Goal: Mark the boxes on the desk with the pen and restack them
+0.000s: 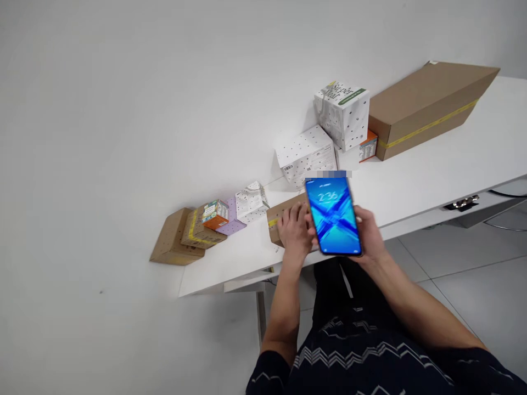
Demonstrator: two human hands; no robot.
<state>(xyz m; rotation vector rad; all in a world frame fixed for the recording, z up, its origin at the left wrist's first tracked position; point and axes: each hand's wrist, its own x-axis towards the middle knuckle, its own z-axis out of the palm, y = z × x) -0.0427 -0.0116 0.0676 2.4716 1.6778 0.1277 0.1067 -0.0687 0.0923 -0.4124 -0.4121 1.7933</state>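
A smartphone (333,216) with a lit blue lock screen faces me, held in my right hand (368,233). The thumb lies along its right edge, and fingertips show at its left edge. Just left of the phone, my left hand (294,227) lies flat on a small cardboard box (278,216) with yellow tape, fingers extended and slightly apart. The phone hides part of that box. Behind the phone stands a white dotted box (307,156).
A white table (415,192) runs along the wall. At its right lie a long cardboard box (432,104), a white printed box (343,115) and an orange box (368,146). Leftward are a white carton (252,203), a purple box (234,216), another orange box (216,214) and brown boxes (171,238).
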